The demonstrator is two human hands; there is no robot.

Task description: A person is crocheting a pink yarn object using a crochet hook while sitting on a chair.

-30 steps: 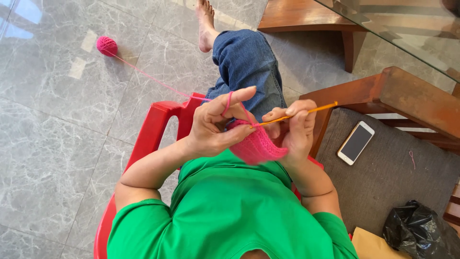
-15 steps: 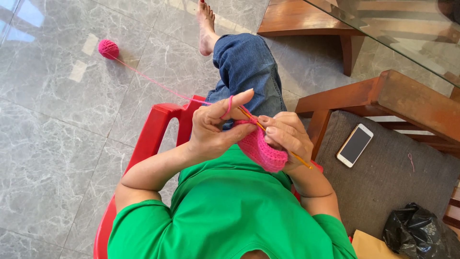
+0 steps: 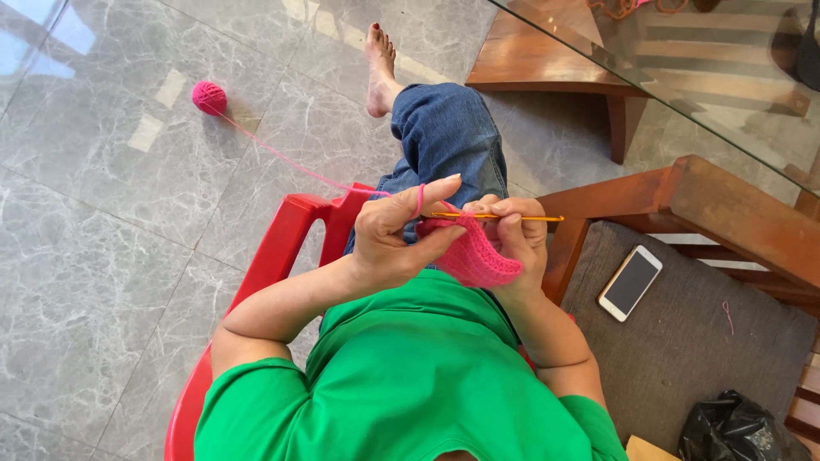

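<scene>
Crocheting pink piece (image 3: 474,254), hook (image 3: 500,217)

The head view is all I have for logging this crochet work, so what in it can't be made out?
- Hook tip of the crochet hook: hidden in the pink crocheted piece, between left hand and right hand.
- Stitch pattern: too small.
- Red plastic chair: seat covered by the body.
- Black plastic bag: cut off by the bottom edge; contents hidden.
- Phone screen: dark.
</scene>
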